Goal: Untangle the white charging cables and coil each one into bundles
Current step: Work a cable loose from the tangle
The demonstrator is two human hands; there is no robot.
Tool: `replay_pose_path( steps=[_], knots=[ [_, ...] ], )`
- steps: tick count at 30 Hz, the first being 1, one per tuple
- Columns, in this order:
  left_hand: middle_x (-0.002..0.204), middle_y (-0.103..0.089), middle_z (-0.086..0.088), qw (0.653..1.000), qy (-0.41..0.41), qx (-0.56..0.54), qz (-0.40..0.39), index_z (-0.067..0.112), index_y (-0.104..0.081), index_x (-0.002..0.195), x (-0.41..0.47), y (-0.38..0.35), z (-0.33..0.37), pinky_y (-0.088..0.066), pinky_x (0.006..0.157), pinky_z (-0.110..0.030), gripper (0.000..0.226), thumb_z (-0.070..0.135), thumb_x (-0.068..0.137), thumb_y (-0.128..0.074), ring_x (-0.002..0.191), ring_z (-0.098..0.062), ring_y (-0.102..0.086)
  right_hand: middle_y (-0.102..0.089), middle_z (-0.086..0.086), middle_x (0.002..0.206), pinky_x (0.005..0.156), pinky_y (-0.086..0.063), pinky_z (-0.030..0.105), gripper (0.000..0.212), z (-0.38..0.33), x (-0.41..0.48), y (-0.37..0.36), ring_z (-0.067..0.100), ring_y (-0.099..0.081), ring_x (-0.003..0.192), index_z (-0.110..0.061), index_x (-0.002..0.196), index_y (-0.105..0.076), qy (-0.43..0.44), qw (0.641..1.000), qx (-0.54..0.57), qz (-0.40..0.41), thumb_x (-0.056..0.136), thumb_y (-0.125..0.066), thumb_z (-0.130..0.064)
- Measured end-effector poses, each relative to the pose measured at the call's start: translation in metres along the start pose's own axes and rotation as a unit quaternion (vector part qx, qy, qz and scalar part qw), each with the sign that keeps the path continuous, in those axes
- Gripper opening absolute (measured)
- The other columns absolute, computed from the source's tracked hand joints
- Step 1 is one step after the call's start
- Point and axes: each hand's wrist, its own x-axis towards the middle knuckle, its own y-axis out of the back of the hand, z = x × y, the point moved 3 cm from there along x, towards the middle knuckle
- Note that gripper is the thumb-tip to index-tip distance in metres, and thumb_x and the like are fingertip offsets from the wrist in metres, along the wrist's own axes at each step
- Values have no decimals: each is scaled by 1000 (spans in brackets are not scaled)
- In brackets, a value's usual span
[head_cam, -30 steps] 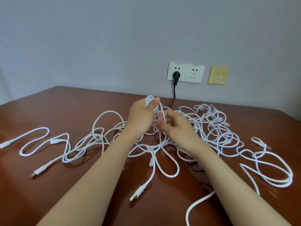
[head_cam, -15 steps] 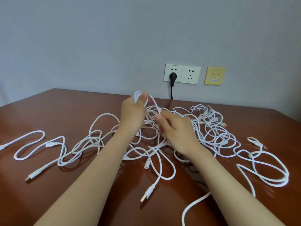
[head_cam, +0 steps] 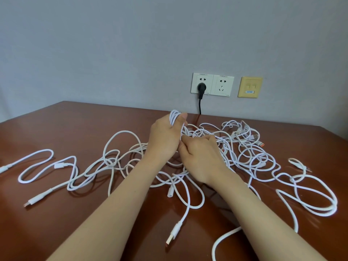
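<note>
Several white charging cables (head_cam: 244, 153) lay tangled across the reddish-brown table (head_cam: 75, 125). The densest knot sat just beyond and to the right of the hands, and looser runs trailed off to the left and right. How many cables there were could not be counted, since they crossed one another and both forearms covered the middle of the heap.

The left hand (head_cam: 163, 140) was raised above the pile. A small coil (head_cam: 174, 117) of a few turns was looped over its thumb and gripped there. Its fingers were hidden behind the back of the hand.

From the coil a strand (head_cam: 182, 131) dropped along the right side of that hand to the right hand (head_cam: 199, 159). The right hand touched the left one and pinched the strand with curled fingers, its fingertips out of sight.

A USB plug (head_cam: 174, 233) lay flat between the forearms, and one cable ran off the near edge of the view. An orange-tipped connector (head_cam: 260, 144) showed at the far right of the knot. On the far wall a black plug (head_cam: 201, 87) sat in the left of two white sockets (head_cam: 223, 85), beside a yellow wall plate (head_cam: 249, 87).
</note>
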Motion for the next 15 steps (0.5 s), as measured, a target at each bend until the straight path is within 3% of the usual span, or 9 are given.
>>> replay_pose_path(
  steps=[2,5,8,10,13,15],
  knots=[
    [63,-55,6,1000,-9,28,8,13,-61,74,2,2,-1,-35,58,-21,34,31,98,-45,61,-8,-49,-39,-9,54,81,-25,33,33,0,0,0,14,-41,57,-29,62,-29,9,1000,-2,14,86,-12,-42],
    [56,-49,5,999,-4,35,30,21,-51,63,5,9,-3,-36,55,-22,39,32,99,-41,53,-9,-46,-40,-9,52,82,-25,32,31,2,-1,-1,7,-39,54,-31,63,-28,13,1000,17,18,91,-19,-43],
    [43,-48,5,994,58,-83,33,18,-49,64,10,12,-9,-39,48,-25,39,32,100,-41,37,-11,-47,-41,-9,53,78,-24,32,33,4,-1,-1,8,-39,53,-28,66,-31,14,999,26,25,97,-28,-38],
    [43,-51,3,973,126,-193,32,12,-48,69,10,11,-14,-45,39,-22,37,30,100,-40,32,-9,-50,-42,-11,52,76,-25,32,27,6,0,1,11,-42,55,-26,75,-38,11,998,43,39,94,-26,-41],
    [57,-63,0,935,180,-305,12,10,-49,76,10,9,-17,-55,53,-22,32,29,101,-38,46,-9,-63,-53,-10,58,83,-36,37,21,10,1,1,18,-56,68,-24,85,-48,-12,996,88,24,99,-37,-35],
    [57,-68,-1,900,196,-389,-5,8,-48,81,11,7,-16,-57,66,-26,32,30,101,-37,59,-14,-68,-54,-8,59,84,-36,37,21,10,0,0,20,-55,69,-21,86,-50,-13,996,82,16,99,-40,-33]
  ],
)
